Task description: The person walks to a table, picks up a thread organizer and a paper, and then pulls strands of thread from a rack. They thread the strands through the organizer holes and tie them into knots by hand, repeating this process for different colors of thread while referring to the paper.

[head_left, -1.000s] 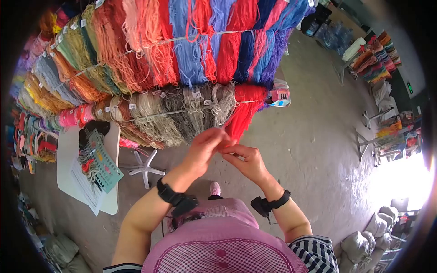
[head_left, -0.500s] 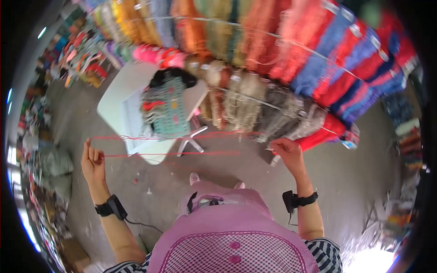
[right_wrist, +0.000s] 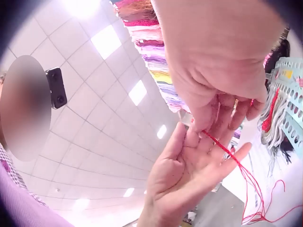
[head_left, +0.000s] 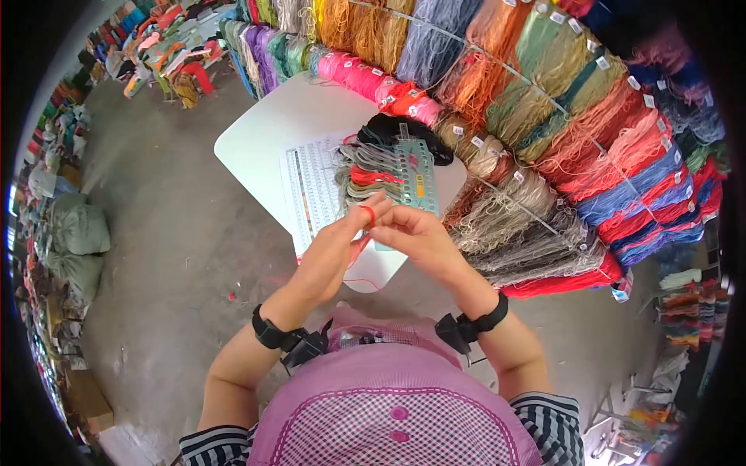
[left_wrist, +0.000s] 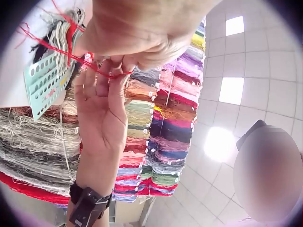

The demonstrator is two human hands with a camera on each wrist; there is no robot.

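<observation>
Red thread is looped round the fingers of my left hand, which holds it in front of my body. My right hand meets the left one, its fingertips curled onto the thread. In the right wrist view, the strands of thread cross the left palm beside a straightened outer finger. Their loose ends dangle below in a tangle. The left wrist view has the bent right fingers with thread lying across them. The exact point where the fingertips pinch is partly hidden.
A white table stands ahead, bearing a printed chart and a pale green punched card with grey, black and red thread bundles. Racks of coloured yarn hanks line the right. Stuffed sacks sit at far left.
The head view has swung left toward the table. Half a second ago my hands were wide apart with the red thread stretched between them; now they are together again, the thread gathered at the fingers.
</observation>
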